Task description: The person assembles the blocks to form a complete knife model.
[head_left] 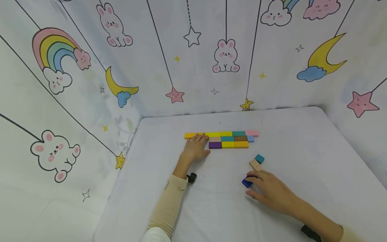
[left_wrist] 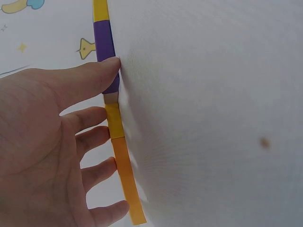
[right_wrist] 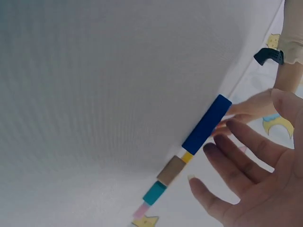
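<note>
A flat patch of coloured wooden blocks (head_left: 228, 139) lies in three rows at the middle back of the white table (head_left: 302, 141). My left hand (head_left: 196, 147) lies flat at its left end, straight fingers touching the orange block (head_left: 189, 135). In the left wrist view the left hand (left_wrist: 57, 142) shows its thumb against the purple block (left_wrist: 104, 40) and its fingers along the orange block (left_wrist: 127, 179). My right hand (head_left: 267, 191) rests near the front right, fingertips touching a dark blue block (head_left: 247, 182). The right wrist view shows the right hand (right_wrist: 255, 179) with fingers spread beside the dark blue block (right_wrist: 207, 125), not closed round it.
Two loose blocks lie just beyond the right hand: a plain wood block (head_left: 255, 165) and a teal block (head_left: 259, 158). A cloth backdrop (head_left: 193, 60) printed with rabbits, stars and moons walls the table at the left, back and right. The table's left edge (head_left: 121, 181) drops off.
</note>
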Action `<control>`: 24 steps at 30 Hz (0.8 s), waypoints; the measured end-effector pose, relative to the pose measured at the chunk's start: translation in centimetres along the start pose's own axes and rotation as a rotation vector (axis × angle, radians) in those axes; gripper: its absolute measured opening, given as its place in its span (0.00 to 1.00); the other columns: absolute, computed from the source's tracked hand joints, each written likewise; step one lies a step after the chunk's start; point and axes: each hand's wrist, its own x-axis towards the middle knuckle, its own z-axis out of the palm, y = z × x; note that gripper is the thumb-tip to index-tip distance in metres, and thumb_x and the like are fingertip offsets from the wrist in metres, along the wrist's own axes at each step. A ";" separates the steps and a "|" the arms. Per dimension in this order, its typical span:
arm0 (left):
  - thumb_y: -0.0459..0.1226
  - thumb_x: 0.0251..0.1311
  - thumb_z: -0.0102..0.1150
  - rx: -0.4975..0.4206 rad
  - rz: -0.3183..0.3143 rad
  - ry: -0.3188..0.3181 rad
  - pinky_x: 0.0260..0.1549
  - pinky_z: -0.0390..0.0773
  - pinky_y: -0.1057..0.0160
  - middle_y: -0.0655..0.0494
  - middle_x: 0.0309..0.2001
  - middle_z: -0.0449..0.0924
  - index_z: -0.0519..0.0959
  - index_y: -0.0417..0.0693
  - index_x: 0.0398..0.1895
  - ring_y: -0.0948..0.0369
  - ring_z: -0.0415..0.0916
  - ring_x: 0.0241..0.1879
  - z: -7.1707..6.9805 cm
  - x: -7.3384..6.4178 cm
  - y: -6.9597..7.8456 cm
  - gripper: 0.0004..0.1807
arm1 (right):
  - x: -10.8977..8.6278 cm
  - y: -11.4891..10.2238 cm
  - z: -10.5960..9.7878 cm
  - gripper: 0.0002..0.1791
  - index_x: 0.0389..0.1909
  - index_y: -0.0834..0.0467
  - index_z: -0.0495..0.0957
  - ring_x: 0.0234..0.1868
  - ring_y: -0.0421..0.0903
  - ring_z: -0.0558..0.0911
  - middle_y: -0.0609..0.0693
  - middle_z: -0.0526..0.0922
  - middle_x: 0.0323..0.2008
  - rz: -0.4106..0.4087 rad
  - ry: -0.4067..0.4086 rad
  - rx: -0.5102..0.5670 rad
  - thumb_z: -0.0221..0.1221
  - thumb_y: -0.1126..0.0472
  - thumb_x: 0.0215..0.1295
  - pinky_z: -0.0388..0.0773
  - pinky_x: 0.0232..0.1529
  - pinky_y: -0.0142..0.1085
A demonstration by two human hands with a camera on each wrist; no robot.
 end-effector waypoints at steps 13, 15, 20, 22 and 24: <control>0.55 0.75 0.57 -0.002 0.024 0.043 0.78 0.49 0.38 0.56 0.84 0.49 0.57 0.56 0.84 0.50 0.45 0.83 -0.5 -0.8 0.4 0.40 | -0.2 -0.3 -0.5 0.26 0.57 0.52 0.86 0.65 0.49 0.80 0.46 0.84 0.61 -0.066 0.005 -0.063 0.68 0.40 0.67 0.64 0.73 0.61; 0.55 0.75 0.57 0.001 0.025 0.046 0.78 0.50 0.38 0.56 0.84 0.50 0.57 0.56 0.84 0.50 0.45 0.83 -0.5 -0.8 0.4 0.40 | -0.2 -0.4 -0.5 0.26 0.58 0.52 0.86 0.66 0.50 0.80 0.47 0.84 0.62 -0.073 0.001 -0.057 0.68 0.40 0.67 0.63 0.73 0.62; 0.54 0.75 0.57 -0.004 0.031 0.048 0.78 0.51 0.37 0.55 0.84 0.50 0.57 0.55 0.84 0.50 0.45 0.83 -0.5 -0.8 0.4 0.39 | -0.1 -0.6 -0.6 0.28 0.61 0.53 0.84 0.68 0.51 0.79 0.49 0.83 0.65 -0.076 -0.039 -0.041 0.66 0.40 0.70 0.61 0.73 0.65; 0.54 0.75 0.57 -0.005 0.033 0.048 0.78 0.51 0.37 0.55 0.84 0.50 0.58 0.55 0.84 0.50 0.45 0.83 -0.6 -0.9 0.4 0.39 | 0.1 -0.6 -0.7 0.29 0.63 0.53 0.83 0.68 0.51 0.78 0.49 0.82 0.65 -0.071 -0.058 -0.041 0.65 0.39 0.70 0.61 0.73 0.65; 0.54 0.75 0.57 -0.002 0.033 0.049 0.78 0.51 0.37 0.55 0.84 0.50 0.57 0.55 0.84 0.50 0.45 0.83 -0.6 -0.9 0.5 0.39 | 0.4 -0.7 -0.7 0.29 0.64 0.52 0.82 0.68 0.51 0.78 0.48 0.81 0.66 -0.065 -0.077 -0.041 0.65 0.39 0.70 0.61 0.73 0.66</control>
